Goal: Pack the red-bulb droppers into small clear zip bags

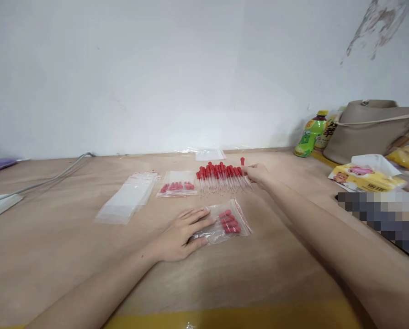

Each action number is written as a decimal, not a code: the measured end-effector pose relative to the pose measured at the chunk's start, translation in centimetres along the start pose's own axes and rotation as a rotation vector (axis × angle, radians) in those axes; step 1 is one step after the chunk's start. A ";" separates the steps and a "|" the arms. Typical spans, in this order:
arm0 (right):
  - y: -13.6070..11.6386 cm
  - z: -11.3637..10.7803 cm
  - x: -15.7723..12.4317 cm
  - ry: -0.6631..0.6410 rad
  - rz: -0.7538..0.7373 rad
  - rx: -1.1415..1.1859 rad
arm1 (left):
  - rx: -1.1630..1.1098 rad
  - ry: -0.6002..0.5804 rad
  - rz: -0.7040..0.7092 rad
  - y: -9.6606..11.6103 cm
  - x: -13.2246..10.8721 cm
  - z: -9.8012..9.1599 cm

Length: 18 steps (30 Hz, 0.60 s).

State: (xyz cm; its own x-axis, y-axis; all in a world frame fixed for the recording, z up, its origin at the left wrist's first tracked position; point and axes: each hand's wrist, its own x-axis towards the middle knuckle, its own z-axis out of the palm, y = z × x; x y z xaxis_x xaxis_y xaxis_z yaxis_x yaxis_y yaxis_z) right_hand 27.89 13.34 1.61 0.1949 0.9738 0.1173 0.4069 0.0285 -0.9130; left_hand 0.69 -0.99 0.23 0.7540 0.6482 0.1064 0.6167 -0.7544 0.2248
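My left hand (185, 230) lies flat with fingers spread on a clear zip bag (213, 230), which holds several droppers with red rubber bulbs (230, 221) toward its zip end. Farther off, my right hand (257, 172) pinches a dropper (242, 162), its red bulb upright above the fingertips. That hand is at the right end of a pile of red-bulbed glass droppers (220, 171), their thin tips pointing toward me. Left of the pile sits another filled zip bag (177, 183). A stack of flat zip bags (127, 201) lies farther left.
Another flat bag (210, 155) lies by the wall. On the right stand a green drink bottle (310, 135), a beige bag (358, 130) and a yellow tissue pack (367, 176), with a blurred-out object nearer me. A grey cable (53, 176) crosses the table's left side.
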 end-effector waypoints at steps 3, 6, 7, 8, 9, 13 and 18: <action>0.0 -0.7 -2.3 -0.040 -0.012 0.120 | 0.000 0.009 0.007 -0.1 0.1 0.0; 0.7 -1.2 -5.3 -0.049 -0.061 0.374 | -0.006 0.011 0.006 -0.1 0.1 0.0; 1.0 -1.4 -6.3 -0.059 -0.076 0.443 | -0.007 0.012 0.004 -0.1 0.1 0.0; 1.3 -1.4 -7.2 -0.064 -0.084 0.493 | -0.008 0.012 0.003 -0.1 0.1 0.0; 1.5 -1.4 -8.0 -0.066 -0.086 0.521 | -0.009 0.012 0.003 -0.1 0.1 0.0; 1.9 -0.6 -10.0 -0.067 -0.080 0.563 | -0.010 0.010 0.009 -0.1 0.1 -0.1; 2.3 0.7 -10.8 -0.127 -0.138 0.588 | -0.028 0.014 0.015 -0.1 0.1 -0.1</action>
State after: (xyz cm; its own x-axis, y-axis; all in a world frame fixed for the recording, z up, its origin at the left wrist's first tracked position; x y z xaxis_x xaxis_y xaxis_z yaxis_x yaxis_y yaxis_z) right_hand 26.06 3.04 -2.04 0.0527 0.9704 0.2355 -0.1467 0.2408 -0.9594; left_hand 0.68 -0.83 0.30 0.7595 0.6387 0.1237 0.5989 -0.7607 0.2505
